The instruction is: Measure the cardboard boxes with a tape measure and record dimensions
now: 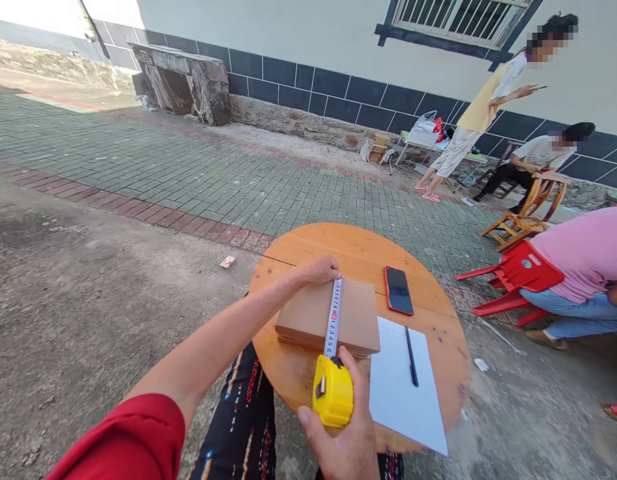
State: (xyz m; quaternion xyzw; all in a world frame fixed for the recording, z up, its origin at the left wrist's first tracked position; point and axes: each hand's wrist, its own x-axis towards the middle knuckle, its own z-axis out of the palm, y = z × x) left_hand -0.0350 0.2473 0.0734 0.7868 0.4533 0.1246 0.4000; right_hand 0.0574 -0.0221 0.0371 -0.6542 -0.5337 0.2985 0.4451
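From here I see the left hand (321, 270) pinching the tape blade (333, 320) across a cardboard box (303, 317), the right hand (348, 437) gripping the yellow tape measure (341, 400); phone (399, 291), paper (395, 403) and pen (411, 357) share the bench (445, 333).

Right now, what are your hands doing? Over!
Right hand grips yellow tape measure. Blade runs across cardboard box, nothing blocking. Left hand at blade's far end.

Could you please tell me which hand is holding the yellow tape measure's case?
The right hand, nearer the camera, grips the rounded yellow case; the left hand is at the far end of the white numbered tape.
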